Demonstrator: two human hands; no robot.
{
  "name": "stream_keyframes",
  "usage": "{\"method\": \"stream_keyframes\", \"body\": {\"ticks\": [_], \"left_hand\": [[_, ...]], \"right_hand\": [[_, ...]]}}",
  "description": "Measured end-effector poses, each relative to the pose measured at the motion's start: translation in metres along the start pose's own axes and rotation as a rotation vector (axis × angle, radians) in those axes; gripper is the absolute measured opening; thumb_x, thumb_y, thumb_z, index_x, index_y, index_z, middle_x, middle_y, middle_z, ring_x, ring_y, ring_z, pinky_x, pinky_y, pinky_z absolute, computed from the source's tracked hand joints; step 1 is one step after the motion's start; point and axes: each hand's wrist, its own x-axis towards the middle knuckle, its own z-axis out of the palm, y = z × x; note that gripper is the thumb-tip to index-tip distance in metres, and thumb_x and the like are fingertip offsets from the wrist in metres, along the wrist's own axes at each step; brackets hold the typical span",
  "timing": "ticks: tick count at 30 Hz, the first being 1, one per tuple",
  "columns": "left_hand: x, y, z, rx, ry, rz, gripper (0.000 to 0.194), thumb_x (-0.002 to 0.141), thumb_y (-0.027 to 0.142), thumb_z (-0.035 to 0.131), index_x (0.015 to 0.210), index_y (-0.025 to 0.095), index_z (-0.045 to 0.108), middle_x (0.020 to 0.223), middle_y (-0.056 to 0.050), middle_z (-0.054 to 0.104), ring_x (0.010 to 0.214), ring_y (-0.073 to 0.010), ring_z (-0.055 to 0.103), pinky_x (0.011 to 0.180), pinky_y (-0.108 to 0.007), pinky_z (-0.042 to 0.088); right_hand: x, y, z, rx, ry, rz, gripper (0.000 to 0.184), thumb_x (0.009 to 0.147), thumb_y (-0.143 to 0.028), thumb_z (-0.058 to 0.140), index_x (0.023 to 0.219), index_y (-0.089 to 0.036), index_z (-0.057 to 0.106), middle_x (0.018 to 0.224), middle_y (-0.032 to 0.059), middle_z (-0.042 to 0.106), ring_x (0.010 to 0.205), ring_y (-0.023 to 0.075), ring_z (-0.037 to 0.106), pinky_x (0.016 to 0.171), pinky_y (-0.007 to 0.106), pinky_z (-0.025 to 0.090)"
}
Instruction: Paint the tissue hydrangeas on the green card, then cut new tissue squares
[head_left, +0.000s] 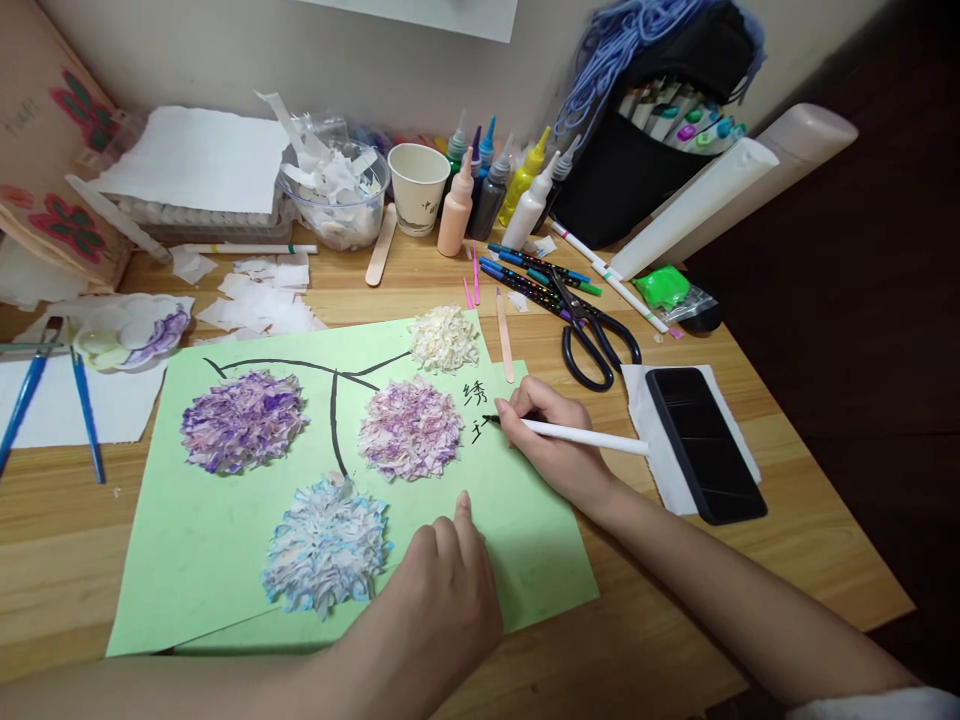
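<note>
My right hand point(559, 440) is closed around a white marker point(589, 436). The marker's black tip touches the green paper point(217, 560), just beside black handwritten characters point(475, 393). On the sheet's lower part rests my left hand point(450, 580), with most fingers folded under, one finger pointing forward and nothing visible in it. Ruffled paper flower balls sit on the sheet: a purple one point(244, 422), a pink-violet one point(411, 428), a pale blue one point(326, 545) and a cream one point(444, 338). Black drawn stems point(334, 415) run between them.
Black scissors point(589, 325) and a phone point(705, 440) lie to the right. Paint bottles point(454, 215), a paper cup point(418, 190) and a tub of scraps point(337, 200) stand behind. Brushes point(86, 415) and a palette point(135, 332) are at left.
</note>
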Motion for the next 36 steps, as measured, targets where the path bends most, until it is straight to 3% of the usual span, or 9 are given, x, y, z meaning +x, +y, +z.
{"method": "stream_keyframes", "body": {"ticks": [9,16,25,31,36], "left_hand": [[0.0000,-0.0010,-0.0012,-0.007,-0.025,0.015,0.035,0.077,0.013,0.054,0.108,-0.003,0.063,0.060,-0.003,0.055,0.047,-0.0096,0.040,0.047,-0.027,0.020],[0.0012,-0.0003,-0.0004,0.004,-0.007,0.008,0.037,0.075,0.014,0.056,0.107,-0.003,0.063,0.058,-0.001,0.052,0.047,-0.0096,0.040,0.047,-0.027,0.020],[-0.0005,0.0003,0.0017,0.026,-0.004,0.012,0.035,0.078,0.015,0.055,0.109,-0.002,0.062,0.056,0.002,0.045,0.047,-0.0089,0.038,0.047,-0.027,0.020],[-0.0005,0.0000,0.0010,0.036,-0.025,0.014,0.033,0.080,0.016,0.057,0.109,0.000,0.063,0.059,0.001,0.046,0.049,-0.0085,0.037,0.047,-0.027,0.020],[-0.0019,0.0013,0.0001,0.033,-0.032,0.015,0.034,0.080,0.016,0.058,0.110,0.000,0.062,0.058,0.002,0.045,0.049,-0.0087,0.037,0.047,-0.027,0.020]], "right_hand": [[-0.0011,0.0022,-0.0013,-0.026,-0.006,-0.059,0.035,0.078,-0.012,0.051,0.057,-0.021,0.025,0.053,-0.0066,0.028,0.050,0.0082,0.029,0.048,0.023,0.026],[-0.0010,-0.0017,-0.0014,0.026,-0.029,0.028,0.031,0.083,-0.024,0.052,0.059,-0.021,0.035,0.052,-0.0063,0.037,0.049,0.0088,0.036,0.049,0.023,0.030],[-0.0008,-0.0010,-0.0025,0.009,-0.034,0.024,0.032,0.082,-0.021,0.053,0.056,-0.021,0.033,0.052,-0.0062,0.037,0.048,0.0089,0.036,0.049,0.024,0.029],[0.0005,-0.0006,-0.0014,0.043,0.082,0.060,0.032,0.084,-0.021,0.050,0.058,-0.022,0.031,0.051,-0.0064,0.035,0.048,0.0093,0.035,0.049,0.024,0.028],[0.0002,-0.0023,-0.0012,-0.011,0.052,0.023,0.033,0.081,-0.019,0.051,0.056,-0.021,0.031,0.050,-0.0065,0.034,0.047,0.0088,0.033,0.048,0.024,0.027]]}}
